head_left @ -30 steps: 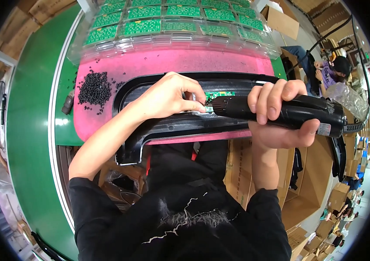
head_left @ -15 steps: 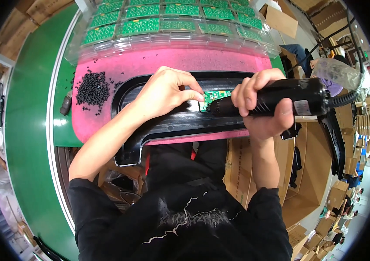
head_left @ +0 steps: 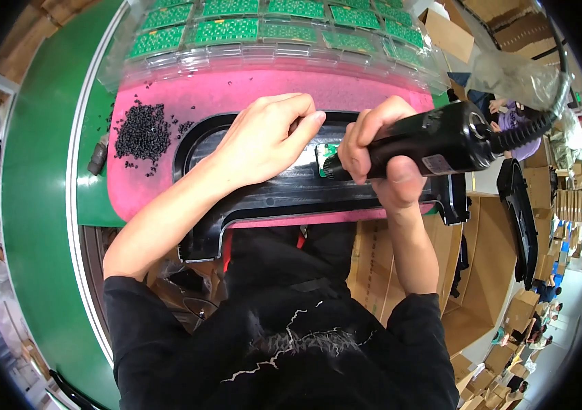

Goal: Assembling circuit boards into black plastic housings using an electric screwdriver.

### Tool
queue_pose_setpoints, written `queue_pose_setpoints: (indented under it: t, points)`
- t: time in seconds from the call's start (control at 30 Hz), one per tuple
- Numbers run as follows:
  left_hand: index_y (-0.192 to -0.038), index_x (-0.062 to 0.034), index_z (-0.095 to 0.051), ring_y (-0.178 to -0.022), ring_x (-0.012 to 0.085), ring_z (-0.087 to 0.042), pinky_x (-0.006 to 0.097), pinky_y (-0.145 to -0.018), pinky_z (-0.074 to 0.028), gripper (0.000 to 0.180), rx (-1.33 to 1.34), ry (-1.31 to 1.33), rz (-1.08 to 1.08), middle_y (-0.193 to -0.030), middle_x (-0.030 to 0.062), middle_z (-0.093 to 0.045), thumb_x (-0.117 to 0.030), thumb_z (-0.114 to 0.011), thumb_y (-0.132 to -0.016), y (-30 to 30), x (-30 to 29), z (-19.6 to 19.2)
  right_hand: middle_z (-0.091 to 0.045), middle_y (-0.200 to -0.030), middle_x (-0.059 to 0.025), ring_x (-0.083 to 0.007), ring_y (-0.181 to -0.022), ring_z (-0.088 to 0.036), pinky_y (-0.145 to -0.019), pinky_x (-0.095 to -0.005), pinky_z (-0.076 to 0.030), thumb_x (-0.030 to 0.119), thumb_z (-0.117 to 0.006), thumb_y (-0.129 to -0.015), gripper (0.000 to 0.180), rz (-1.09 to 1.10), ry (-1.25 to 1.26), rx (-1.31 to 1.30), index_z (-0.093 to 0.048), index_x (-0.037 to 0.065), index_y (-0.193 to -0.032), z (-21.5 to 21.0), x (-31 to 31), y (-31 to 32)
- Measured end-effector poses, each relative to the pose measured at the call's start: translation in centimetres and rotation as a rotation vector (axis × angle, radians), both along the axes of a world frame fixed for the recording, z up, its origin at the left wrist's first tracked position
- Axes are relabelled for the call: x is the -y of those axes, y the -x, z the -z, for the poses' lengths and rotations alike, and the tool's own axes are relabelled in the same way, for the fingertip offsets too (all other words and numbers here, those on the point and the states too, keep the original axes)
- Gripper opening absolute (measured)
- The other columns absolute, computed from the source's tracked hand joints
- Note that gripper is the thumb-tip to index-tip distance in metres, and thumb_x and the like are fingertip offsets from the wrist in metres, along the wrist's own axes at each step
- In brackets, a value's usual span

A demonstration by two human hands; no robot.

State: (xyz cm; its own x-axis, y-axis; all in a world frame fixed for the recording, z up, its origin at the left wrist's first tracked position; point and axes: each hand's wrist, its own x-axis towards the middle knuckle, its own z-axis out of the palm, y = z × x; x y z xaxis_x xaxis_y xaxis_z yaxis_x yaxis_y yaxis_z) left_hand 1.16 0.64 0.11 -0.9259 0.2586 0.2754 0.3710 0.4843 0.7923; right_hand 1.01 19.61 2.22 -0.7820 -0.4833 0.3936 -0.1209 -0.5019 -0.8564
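A black curved plastic housing (head_left: 284, 195) lies across the pink mat (head_left: 188, 89), its ends bending toward me. Inside it sits a small green circuit board (head_left: 322, 152), partly covered by my right hand. That hand (head_left: 385, 150) is wrapped round a black electric screwdriver (head_left: 445, 137), whose tip points left and down at the board's near edge. Just left of the board, my left hand (head_left: 270, 140) hovers over the housing with thumb and forefinger pressed together and the other fingers curled. Whatever it may hold is hidden.
Left on the mat is a pile of small black screws (head_left: 142, 133), beside a dark cylindrical object (head_left: 98, 158). Clear trays (head_left: 291, 58) of green boards stand at the back. The screwdriver's cable (head_left: 527, 133) runs up right. An open cardboard box (head_left: 479, 263) stands below right.
My left hand has lifted off the board, its fingertips moving slightly up. The screwdriver has swung a little, its rear end shifting left, with the tip still by the board's edge.
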Motion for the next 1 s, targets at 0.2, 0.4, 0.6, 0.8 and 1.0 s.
queue_pose_setpoints:
  t: [0.2,0.4,0.6,0.8,1.0]
  points:
    - [-0.095,-0.0009,-0.068,-0.088,0.0355,-0.065,0.043,-0.076,-0.051,0.020,-0.078,0.009,0.101,-0.091,0.0154,-0.068,-0.019,-0.062,-0.088,0.4,0.4,1.4,-0.059,-0.078,-0.0088,-0.0107,-0.062,-0.055,-0.057,-0.0236,-0.046,0.008,-0.068,-0.075,0.025,0.062,-0.022,-0.068,-0.054,-0.003,-0.092,0.4,0.4,-0.2]
    - [-0.090,-0.0040,-0.070,-0.087,0.0306,-0.066,0.042,-0.075,-0.053,0.018,0.084,0.335,0.321,-0.088,0.0102,-0.069,-0.021,-0.069,-0.083,-0.1,0.8,1.1,-0.051,-0.065,-0.0033,-0.0125,-0.048,-0.047,-0.048,-0.0273,-0.041,0.066,-0.064,-0.082,0.066,0.244,-0.073,-0.191,-0.049,0.003,-0.095,-1.5,-0.1,-2.4]
    - [-0.090,-0.0029,-0.069,-0.085,0.0324,-0.066,0.042,-0.073,-0.052,0.019,-0.061,0.136,0.437,-0.088,0.0098,-0.068,-0.021,-0.068,-0.085,-0.1,0.2,0.8,-0.049,-0.066,-0.0003,-0.0118,-0.049,-0.046,-0.053,-0.0291,-0.041,0.073,-0.059,-0.079,0.070,0.243,0.120,-0.376,-0.052,0.006,-0.099,-3.2,-1.8,-1.6]
    - [-0.090,-0.0003,-0.068,-0.081,0.0314,-0.066,0.039,-0.071,-0.052,0.020,-0.074,0.025,0.390,-0.087,0.0123,-0.068,-0.020,-0.067,-0.086,0.0,-0.1,1.4,-0.052,-0.068,-0.0031,-0.0149,-0.053,-0.051,-0.057,-0.0315,-0.045,0.077,-0.060,-0.076,0.078,0.206,0.252,-0.337,-0.050,0.004,-0.102,-2.9,-2.8,-1.6]
    - [-0.087,0.0018,-0.066,-0.076,0.0221,-0.067,0.032,-0.065,-0.051,0.014,-0.084,-0.088,0.424,-0.085,0.0094,-0.068,-0.009,-0.072,-0.083,0.0,-0.1,1.5,-0.049,-0.064,0.0002,-0.0111,-0.046,-0.046,-0.049,-0.0267,-0.039,0.073,-0.060,-0.078,0.070,0.250,0.315,-0.278,-0.053,0.006,-0.096,-2.7,-2.7,-1.4]
